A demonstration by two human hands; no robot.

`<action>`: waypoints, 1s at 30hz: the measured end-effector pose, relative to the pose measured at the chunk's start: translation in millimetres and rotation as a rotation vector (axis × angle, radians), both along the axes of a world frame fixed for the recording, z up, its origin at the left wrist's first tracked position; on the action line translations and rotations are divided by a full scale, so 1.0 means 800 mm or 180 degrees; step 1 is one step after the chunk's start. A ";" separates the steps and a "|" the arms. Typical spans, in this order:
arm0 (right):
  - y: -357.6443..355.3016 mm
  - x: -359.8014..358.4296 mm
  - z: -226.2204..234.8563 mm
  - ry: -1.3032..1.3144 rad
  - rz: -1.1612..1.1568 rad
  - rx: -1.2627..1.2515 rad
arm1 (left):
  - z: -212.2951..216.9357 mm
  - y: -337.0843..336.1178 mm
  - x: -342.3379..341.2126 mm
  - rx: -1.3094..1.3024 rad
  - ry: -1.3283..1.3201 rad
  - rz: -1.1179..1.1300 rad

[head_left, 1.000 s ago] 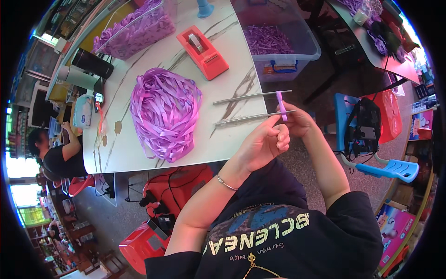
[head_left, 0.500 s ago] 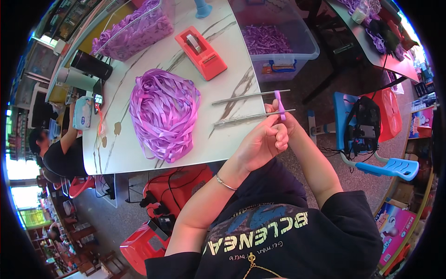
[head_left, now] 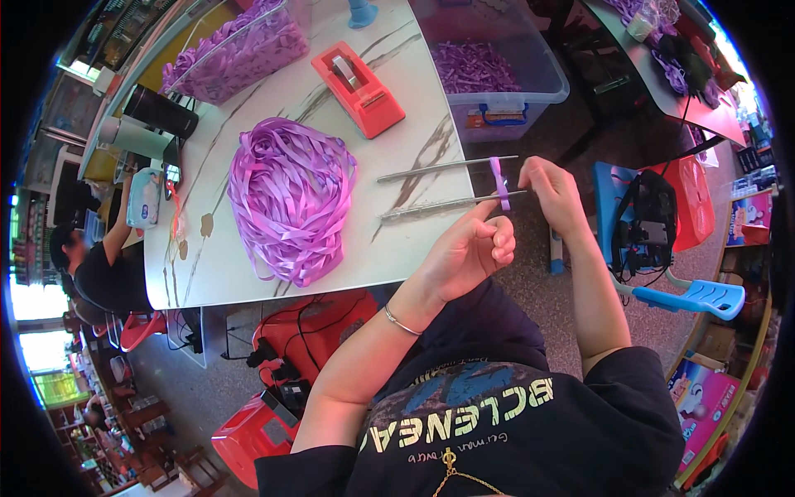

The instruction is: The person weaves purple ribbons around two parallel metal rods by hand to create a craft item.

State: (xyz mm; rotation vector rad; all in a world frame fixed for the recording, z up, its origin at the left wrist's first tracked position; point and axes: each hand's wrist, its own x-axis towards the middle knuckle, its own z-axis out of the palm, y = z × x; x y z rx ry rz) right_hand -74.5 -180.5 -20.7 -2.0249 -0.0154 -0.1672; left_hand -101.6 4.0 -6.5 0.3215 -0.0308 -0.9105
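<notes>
Two thin metal rods (head_left: 431, 171) stick out past the right edge of the table, roughly parallel. A short purple ribbon (head_left: 498, 178) is looped across both near their outer ends. My left hand (head_left: 468, 253) is closed below the nearer rod, its index fingertip against the ribbon and the other fingers curled in; its thumb is mostly hidden. To the right of the rod ends, apart from the ribbon loop, my right hand (head_left: 553, 192) has its fingers bent and pressed together; whatever they hold is too small to make out. A large heap of purple ribbon (head_left: 291, 203) lies on the table.
Behind the ribbon heap stands a red tape dispenser (head_left: 358, 93). Clear bins hold purple ribbon pieces, one on the table (head_left: 248, 62) and one beyond its edge (head_left: 538, 87). A blue chair (head_left: 687, 298) stands right. At left, another person (head_left: 112, 265) sits by the table.
My right hand has moved away from the ribbon on the rods, to the right and slightly up. My left hand stays nearly in place beside the ribbon.
</notes>
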 end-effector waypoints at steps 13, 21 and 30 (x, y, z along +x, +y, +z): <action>0.031 0.018 0.073 0.0427 0.0713 -0.1809 | -0.010 0.000 0.000 -0.0214 0.0130 -0.0009; 0.025 0.037 0.072 0.0515 0.1041 -0.1888 | -0.008 0.001 -0.001 -0.0119 0.0163 0.0032; 0.003 0.032 0.040 0.1222 0.0886 -0.0462 | -0.006 0.001 0.002 -0.0112 0.0057 -0.0054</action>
